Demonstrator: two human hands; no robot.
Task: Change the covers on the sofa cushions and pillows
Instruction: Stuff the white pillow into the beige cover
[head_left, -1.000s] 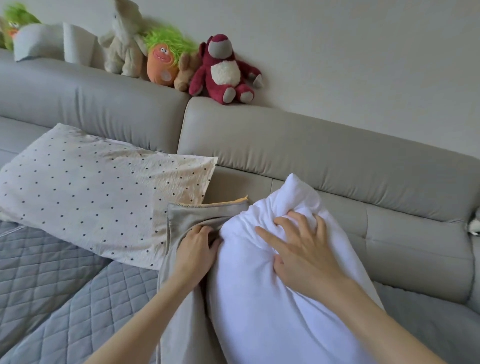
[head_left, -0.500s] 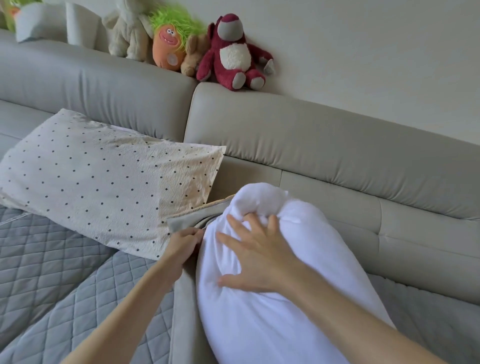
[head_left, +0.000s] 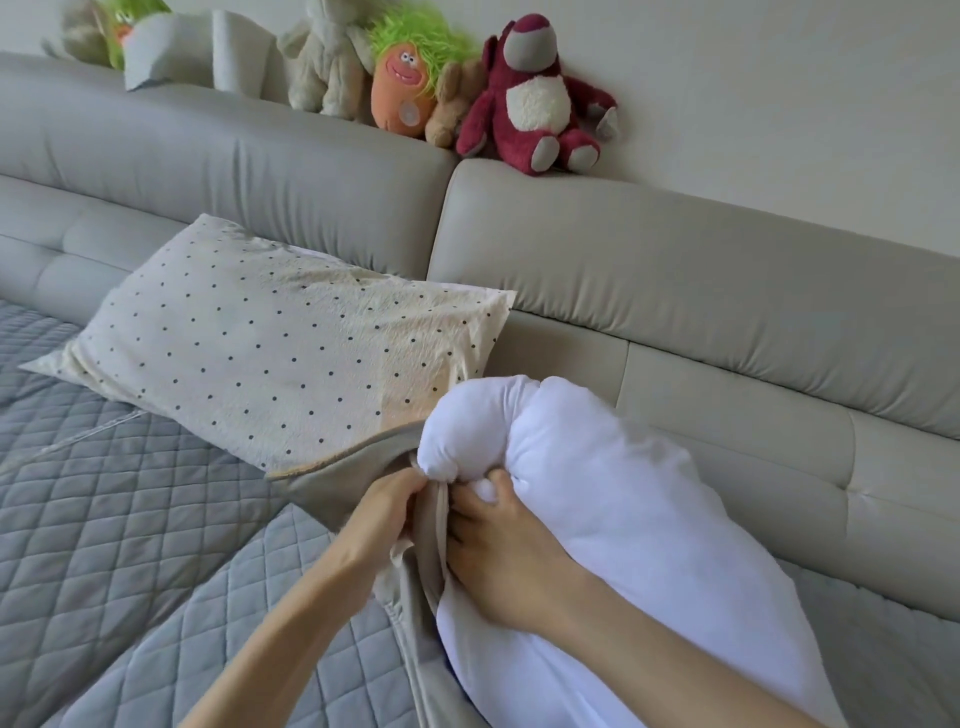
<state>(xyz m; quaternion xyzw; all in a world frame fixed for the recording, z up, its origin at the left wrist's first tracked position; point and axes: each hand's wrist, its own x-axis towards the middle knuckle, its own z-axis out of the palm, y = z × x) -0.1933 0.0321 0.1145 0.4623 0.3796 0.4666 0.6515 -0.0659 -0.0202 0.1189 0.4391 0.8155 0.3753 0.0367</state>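
A bare white pillow (head_left: 613, 499) lies on the sofa in front of me, its far end bunched into a rounded lump. A grey-beige cover (head_left: 343, 483) lies beside it on the left, its opening edge drawn up against the pillow. My left hand (head_left: 384, 519) grips the cover's edge. My right hand (head_left: 498, 551) grips the pillow's bunched end, fingertips dug into the white fabric right beside the cover's edge. A cream pillow with black dots (head_left: 280, 348) leans against the sofa back at the left.
The grey sofa back (head_left: 675, 270) runs across the view. Several plush toys sit on its top, among them a red bear (head_left: 535, 98) and an orange one with green hair (head_left: 410, 88). A quilted grey-blue pad (head_left: 119, 509) covers the seat.
My right hand has slid down and left from the pillow's top and now clutches its squeezed end. My left hand has closed round the cover's edge next to it. The view has shifted right.
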